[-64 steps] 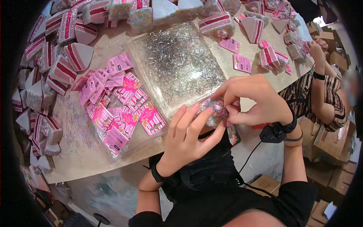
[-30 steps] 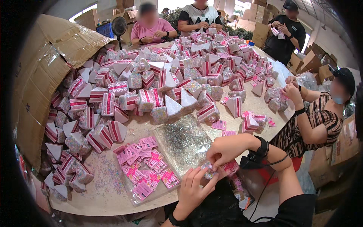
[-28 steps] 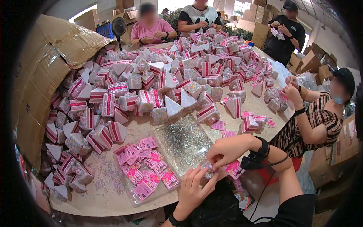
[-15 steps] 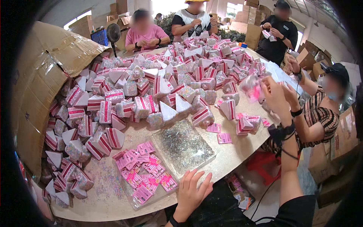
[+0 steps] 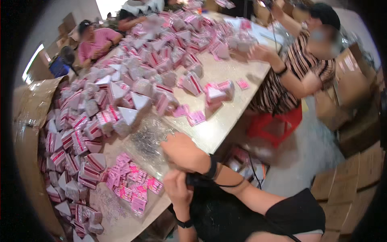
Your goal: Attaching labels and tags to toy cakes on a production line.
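Observation:
My right hand (image 5: 184,151) is over the near right side of a clear tray (image 5: 159,121) of thin silvery pieces (image 5: 147,139). It is blurred, with its fingers curled under and mostly hidden. Just below it, my left hand (image 5: 177,188) is closed, its fingers bent beside the black device (image 5: 196,180) strapped to my right wrist. What the left fingers hold, if anything, cannot be made out. Nearer the table edge, a second clear tray holds pink printed cards (image 5: 135,179). Two loose pink cards (image 5: 196,117) lie past the trays.
A large heap of plastic-wrapped, cake-slice-shaped pieces (image 5: 107,121) covers the table's left and far side. Several more wrapped slices (image 5: 217,94) lie near the right edge. A cardboard sheet (image 5: 30,133) borders the left. One co-worker (image 5: 298,72) sits at right on a red stool (image 5: 276,127); others are farther back.
My right hand has come down from the upper right to the silvery tray. My left hand has closed and drawn in beside the right wrist. The view has turned to the right.

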Demonstrator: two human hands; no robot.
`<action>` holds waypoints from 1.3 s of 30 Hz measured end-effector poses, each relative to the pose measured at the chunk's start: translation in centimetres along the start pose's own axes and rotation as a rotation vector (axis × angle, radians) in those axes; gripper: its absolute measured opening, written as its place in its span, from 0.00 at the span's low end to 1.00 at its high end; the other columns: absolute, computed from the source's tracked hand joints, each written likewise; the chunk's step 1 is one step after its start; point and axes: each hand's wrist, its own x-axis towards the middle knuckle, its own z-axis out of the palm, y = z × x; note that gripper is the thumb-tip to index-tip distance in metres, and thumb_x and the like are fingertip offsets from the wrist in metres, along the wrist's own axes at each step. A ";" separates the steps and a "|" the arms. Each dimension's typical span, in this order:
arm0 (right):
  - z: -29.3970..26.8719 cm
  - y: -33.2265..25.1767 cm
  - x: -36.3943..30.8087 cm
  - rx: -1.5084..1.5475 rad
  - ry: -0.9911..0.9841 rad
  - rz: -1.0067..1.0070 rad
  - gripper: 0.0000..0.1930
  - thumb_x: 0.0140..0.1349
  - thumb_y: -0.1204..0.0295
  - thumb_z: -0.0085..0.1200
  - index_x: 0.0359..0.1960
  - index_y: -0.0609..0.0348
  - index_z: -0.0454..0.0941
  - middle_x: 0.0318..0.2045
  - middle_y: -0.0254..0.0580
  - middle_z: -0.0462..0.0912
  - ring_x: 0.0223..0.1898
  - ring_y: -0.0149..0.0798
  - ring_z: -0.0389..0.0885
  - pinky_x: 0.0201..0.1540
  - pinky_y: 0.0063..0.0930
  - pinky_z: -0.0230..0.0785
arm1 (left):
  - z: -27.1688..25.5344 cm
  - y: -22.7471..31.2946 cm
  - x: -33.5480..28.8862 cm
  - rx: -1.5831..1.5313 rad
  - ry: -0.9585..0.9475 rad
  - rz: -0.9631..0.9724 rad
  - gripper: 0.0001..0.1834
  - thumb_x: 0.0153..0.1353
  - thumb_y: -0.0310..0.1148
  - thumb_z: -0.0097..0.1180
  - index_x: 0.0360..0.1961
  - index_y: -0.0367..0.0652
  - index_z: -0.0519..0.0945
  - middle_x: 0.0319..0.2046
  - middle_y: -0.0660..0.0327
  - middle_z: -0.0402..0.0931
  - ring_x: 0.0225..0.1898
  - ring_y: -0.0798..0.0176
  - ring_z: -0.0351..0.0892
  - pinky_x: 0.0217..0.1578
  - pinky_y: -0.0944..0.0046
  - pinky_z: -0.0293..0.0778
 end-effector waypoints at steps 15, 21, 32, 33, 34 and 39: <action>2.3 0.9 -1.5 0.230 0.274 -0.018 0.04 0.49 0.73 0.57 0.28 0.54 0.78 0.32 0.41 0.75 0.39 0.47 0.74 0.41 0.39 0.70 | 0.3 1.7 -0.5 0.001 0.061 -0.119 0.12 0.41 0.18 0.53 0.30 0.40 0.75 0.29 0.56 0.73 0.34 0.53 0.72 0.37 0.58 0.64; -0.8 2.7 -0.8 0.312 0.543 -0.028 0.05 0.51 0.75 0.60 0.29 0.57 0.76 0.29 0.42 0.74 0.37 0.47 0.75 0.39 0.39 0.69 | 0.5 1.7 0.0 -0.089 -0.021 -0.036 0.15 0.39 0.16 0.53 0.30 0.43 0.78 0.29 0.63 0.75 0.32 0.60 0.76 0.38 0.60 0.61; -2.9 3.6 -0.7 0.426 0.444 -0.058 0.13 0.56 0.80 0.54 0.44 0.60 0.78 0.32 0.48 0.74 0.35 0.47 0.75 0.40 0.36 0.67 | -11.9 1.9 -0.2 0.020 0.053 0.043 0.08 0.40 0.22 0.53 0.21 0.48 0.79 0.23 0.67 0.77 0.29 0.61 0.80 0.36 0.58 0.65; -3.1 4.1 -0.9 0.356 0.424 -0.074 0.15 0.57 0.81 0.53 0.47 0.59 0.77 0.32 0.48 0.74 0.34 0.46 0.75 0.39 0.35 0.67 | -13.5 1.4 0.2 0.097 0.056 -0.029 0.09 0.39 0.20 0.51 0.23 0.46 0.78 0.24 0.64 0.76 0.30 0.58 0.78 0.36 0.57 0.65; -3.4 3.9 -0.8 0.387 0.402 -0.108 0.15 0.57 0.81 0.53 0.47 0.59 0.77 0.32 0.48 0.74 0.34 0.46 0.75 0.39 0.35 0.67 | -15.1 0.3 -0.5 0.292 0.111 -0.108 0.11 0.39 0.19 0.48 0.25 0.43 0.78 0.25 0.60 0.76 0.31 0.55 0.77 0.37 0.56 0.65; -4.5 3.6 -0.9 0.467 0.352 -0.046 0.15 0.59 0.82 0.50 0.48 0.59 0.77 0.34 0.48 0.75 0.37 0.48 0.74 0.41 0.36 0.67 | -21.9 -7.2 -4.1 0.796 0.099 -0.689 0.21 0.52 0.21 0.47 0.50 0.37 0.71 0.46 0.45 0.71 0.51 0.43 0.68 0.53 0.49 0.62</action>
